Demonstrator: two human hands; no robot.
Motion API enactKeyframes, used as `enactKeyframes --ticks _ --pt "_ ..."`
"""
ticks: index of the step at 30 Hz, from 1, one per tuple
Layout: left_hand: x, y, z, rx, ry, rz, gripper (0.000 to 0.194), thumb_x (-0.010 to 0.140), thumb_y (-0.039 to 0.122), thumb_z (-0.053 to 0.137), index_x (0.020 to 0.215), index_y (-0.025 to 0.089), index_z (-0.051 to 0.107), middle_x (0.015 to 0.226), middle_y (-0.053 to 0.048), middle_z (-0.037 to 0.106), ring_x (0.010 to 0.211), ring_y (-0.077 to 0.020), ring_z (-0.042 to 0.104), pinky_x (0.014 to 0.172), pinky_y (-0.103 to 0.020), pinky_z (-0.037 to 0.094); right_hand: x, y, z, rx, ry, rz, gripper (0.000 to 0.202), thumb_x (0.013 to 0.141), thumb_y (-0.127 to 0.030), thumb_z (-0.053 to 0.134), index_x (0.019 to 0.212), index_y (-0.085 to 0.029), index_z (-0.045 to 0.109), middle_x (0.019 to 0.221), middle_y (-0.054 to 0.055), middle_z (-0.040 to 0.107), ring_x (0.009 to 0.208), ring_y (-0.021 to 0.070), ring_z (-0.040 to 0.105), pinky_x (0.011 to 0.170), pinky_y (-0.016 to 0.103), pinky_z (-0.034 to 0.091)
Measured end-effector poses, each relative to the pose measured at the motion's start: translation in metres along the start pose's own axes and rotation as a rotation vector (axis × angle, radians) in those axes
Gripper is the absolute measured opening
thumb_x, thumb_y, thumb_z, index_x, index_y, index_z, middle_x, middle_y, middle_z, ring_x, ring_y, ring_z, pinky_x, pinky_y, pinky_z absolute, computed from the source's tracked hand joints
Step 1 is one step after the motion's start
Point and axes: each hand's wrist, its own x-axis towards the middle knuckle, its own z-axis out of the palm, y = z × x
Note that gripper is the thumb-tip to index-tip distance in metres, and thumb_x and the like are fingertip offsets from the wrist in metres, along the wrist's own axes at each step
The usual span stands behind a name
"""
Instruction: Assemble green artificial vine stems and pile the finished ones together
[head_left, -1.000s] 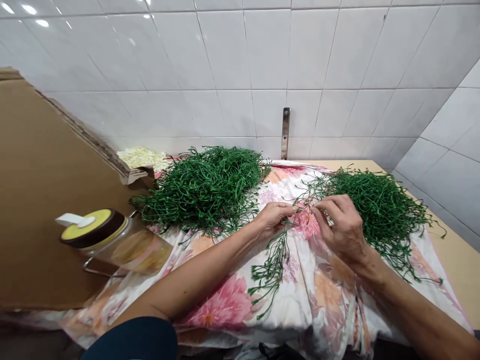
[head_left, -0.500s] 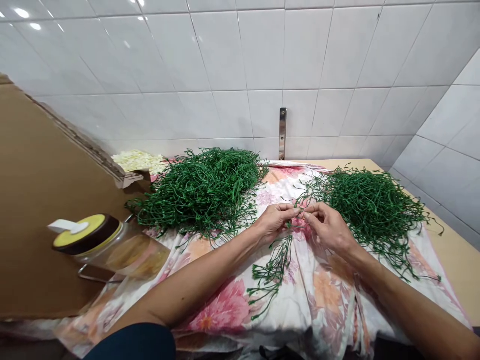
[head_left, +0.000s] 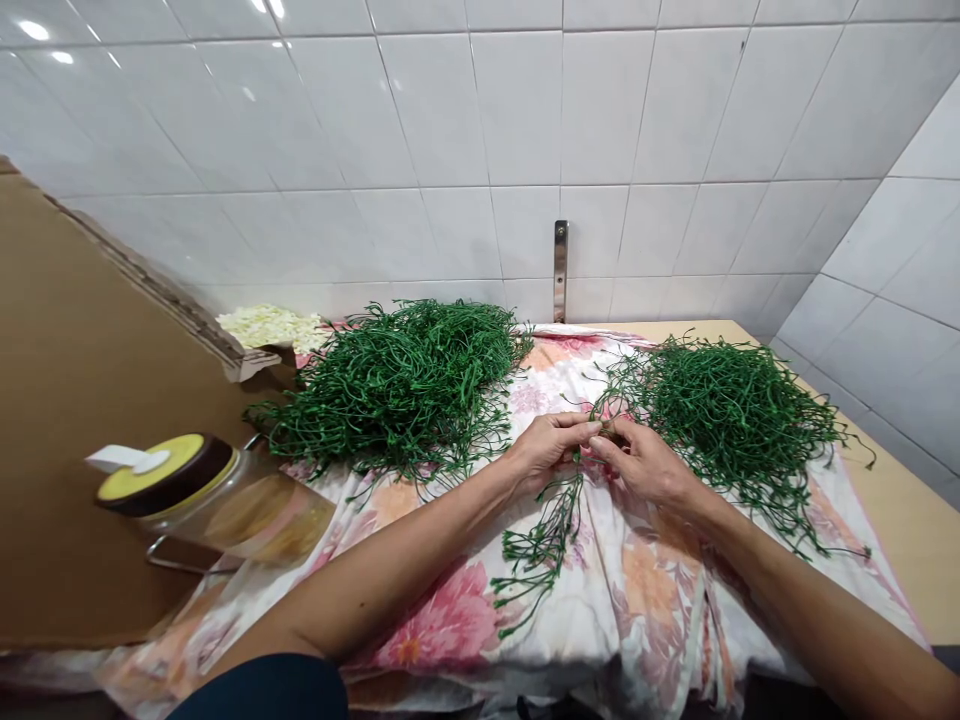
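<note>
Two heaps of thin green stems lie on a flowered cloth: a large left heap [head_left: 420, 385] and a right heap [head_left: 739, 420]. Between them, my left hand [head_left: 551, 445] is closed on a small bunch of green stems [head_left: 544, 550], whose ends hang down over the cloth. My right hand [head_left: 645, 460] meets it fingertip to fingertip, with thumb and fingers pinched at the top of the bunch. Thin stems show around the fingertips, but what exactly the right fingers pinch is too small to make out.
A clear jar [head_left: 262, 515] with a yellow and brown lid leans at the left, beside a cardboard box [head_left: 112, 420]. Pale yellow pieces [head_left: 270, 327] lie behind the left heap. A metal bracket [head_left: 560, 270] is fixed to the tiled wall. The flowered cloth [head_left: 442, 620] covers the wooden table [head_left: 911, 540].
My right hand has shifted slightly left, its fingertips closer to my left hand. The whole view has moved a little. The bunch hangs much as before.
</note>
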Motion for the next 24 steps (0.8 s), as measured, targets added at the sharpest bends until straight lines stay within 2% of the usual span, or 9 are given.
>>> enactKeyframes --ticks 3,5,8,10,13,18,22,24 --pt "0.001 -0.001 0.000 -0.010 -0.008 0.005 0.041 0.064 0.038 0.092 0.090 0.012 0.074 0.059 0.003 0.057 0.041 -0.0016 0.039 0.040 -0.016 0.027 0.002 0.002 0.004 0.153 0.000 -0.010 0.033 0.093 -0.048 0.060 0.087 -0.016 0.064 0.077 0.003 0.062 0.068 0.0154 0.053 0.062 0.028 0.041" --pt "0.002 -0.001 0.000 -0.028 -0.004 0.003 0.038 0.065 0.037 0.091 0.088 0.011 0.074 0.054 0.005 0.051 0.038 0.0003 0.029 0.039 -0.017 0.016 0.003 0.003 0.007 0.304 -0.007 0.026 0.035 0.089 -0.051 0.064 0.092 -0.016 0.064 0.078 0.003 0.062 0.067 0.0152 0.053 0.060 0.028 0.042" --pt "0.002 -0.002 0.000 -0.057 0.014 0.006 0.037 0.065 0.033 0.090 0.090 0.011 0.073 0.057 0.003 0.055 0.040 -0.0005 0.032 0.040 -0.018 0.014 0.003 0.002 0.010 0.490 0.001 0.130 0.044 0.083 -0.055 0.071 0.106 -0.017 0.061 0.077 0.001 0.061 0.060 0.0136 0.052 0.054 0.027 0.041" --pt "0.002 -0.002 0.001 -0.063 0.015 0.004 0.036 0.066 0.032 0.090 0.091 0.011 0.073 0.058 0.002 0.056 0.041 -0.0012 0.033 0.040 -0.018 0.014 0.003 0.001 0.011 0.525 0.013 0.137 0.048 0.081 -0.055 0.073 0.108 -0.018 0.061 0.076 0.001 0.061 0.060 0.0132 0.052 0.054 0.026 0.041" --pt "0.002 -0.002 0.001 -0.068 0.005 0.002 0.035 0.066 0.032 0.089 0.089 0.012 0.072 0.056 0.003 0.054 0.041 -0.0017 0.034 0.040 -0.018 0.013 0.003 -0.002 0.010 0.511 0.010 0.077 0.044 0.081 -0.056 0.074 0.099 -0.017 0.065 0.076 0.002 0.061 0.066 0.0142 0.054 0.059 0.027 0.042" --pt "0.001 -0.001 0.001 -0.050 -0.007 0.011 0.035 0.066 0.034 0.088 0.085 0.012 0.070 0.055 0.003 0.053 0.040 -0.0018 0.033 0.040 -0.019 0.012 0.003 -0.003 0.005 0.406 -0.022 0.057 0.040 0.088 -0.057 0.066 0.084 -0.017 0.062 0.065 -0.001 0.054 0.061 0.0136 0.049 0.057 0.027 0.038" --pt "0.001 0.000 0.001 -0.054 0.012 0.030 0.037 0.064 0.037 0.089 0.081 0.012 0.067 0.056 0.003 0.053 0.041 -0.0022 0.035 0.040 -0.019 0.013 0.002 -0.002 0.001 0.202 -0.083 -0.069 0.039 0.099 -0.052 0.049 0.086 -0.018 0.061 0.080 0.004 0.061 0.071 0.0158 0.053 0.066 0.029 0.041" --pt "0.002 0.001 0.002 -0.070 0.006 0.038 0.038 0.063 0.040 0.089 0.074 0.012 0.065 0.055 0.003 0.052 0.041 -0.0028 0.036 0.040 -0.019 0.014 0.002 -0.002 0.000 0.058 -0.074 -0.085 0.039 0.102 -0.049 0.042 0.084 -0.018 0.059 0.081 0.005 0.062 0.072 0.0166 0.052 0.067 0.030 0.040"
